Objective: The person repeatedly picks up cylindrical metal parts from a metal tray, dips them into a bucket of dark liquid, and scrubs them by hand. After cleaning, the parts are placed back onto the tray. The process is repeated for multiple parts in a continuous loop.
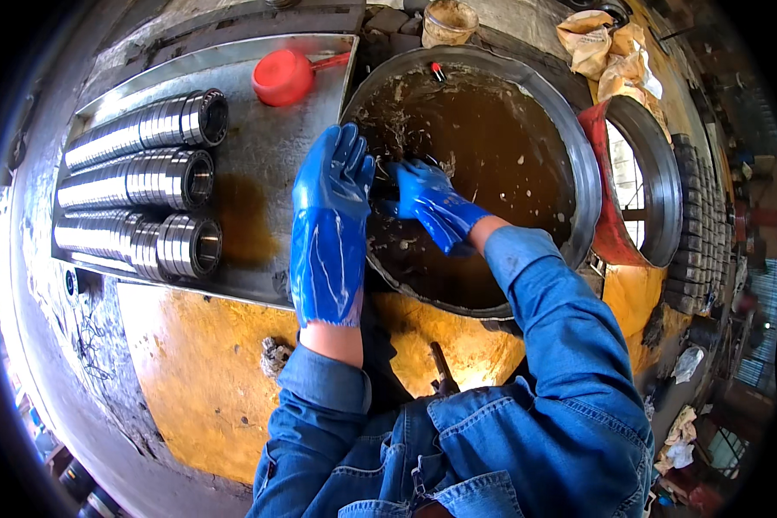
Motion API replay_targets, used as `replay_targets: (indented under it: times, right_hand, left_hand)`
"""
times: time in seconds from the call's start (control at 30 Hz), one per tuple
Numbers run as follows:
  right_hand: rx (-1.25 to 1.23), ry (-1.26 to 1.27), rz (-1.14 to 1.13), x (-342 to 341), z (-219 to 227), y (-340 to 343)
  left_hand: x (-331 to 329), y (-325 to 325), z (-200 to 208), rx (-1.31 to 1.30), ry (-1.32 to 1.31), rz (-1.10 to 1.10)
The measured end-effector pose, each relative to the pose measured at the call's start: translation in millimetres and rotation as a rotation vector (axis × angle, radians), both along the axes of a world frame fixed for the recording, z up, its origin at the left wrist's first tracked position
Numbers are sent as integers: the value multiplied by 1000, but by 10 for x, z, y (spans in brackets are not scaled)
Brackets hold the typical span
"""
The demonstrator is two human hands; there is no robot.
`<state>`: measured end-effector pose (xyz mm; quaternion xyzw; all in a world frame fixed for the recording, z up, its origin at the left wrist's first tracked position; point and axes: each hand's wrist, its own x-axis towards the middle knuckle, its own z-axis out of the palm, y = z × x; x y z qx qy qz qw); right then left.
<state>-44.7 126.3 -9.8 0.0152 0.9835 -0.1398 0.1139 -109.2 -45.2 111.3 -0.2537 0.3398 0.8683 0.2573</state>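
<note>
My left hand (328, 216), in a long blue rubber glove, is held upright where the metal tray (259, 155) meets the round tub (584, 164). Its fingers are stretched out side by side, with the palm turned to the right. Over the brown liquid (501, 147) in the tub, my right hand (432, 203), gloved alike, reaches left toward it. The right fingers and thumb bend around a dark patch between the hands; what they hold there, I cannot make out. On the tray's left side lie three rows of shiny steel bearing rings (138, 186).
A red dipper (283, 78) rests at the tray's far side. Beyond the tub stands a dirty bucket (449, 23). A large red-and-grey ring (609, 190) leans to its right, near crumpled paper bags (587, 43) and dark stacked parts (692, 224). A rag (274, 356) lies on the yellow surface (198, 371).
</note>
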Motion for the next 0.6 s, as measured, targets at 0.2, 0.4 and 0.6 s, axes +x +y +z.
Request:
replay_targets:
  times: [0.2, 0.4, 0.6]
  right_hand:
    - [30, 53, 105, 969, 77, -92]
    - [10, 125, 347, 1549, 240, -77]
    - [166, -297, 407, 1715, 59, 84]
  left_hand:
    - [-38, 66, -57, -36, -17, -40]
    - [13, 99, -33, -27, 24, -78]
    - [43, 133, -103, -44, 67, -138]
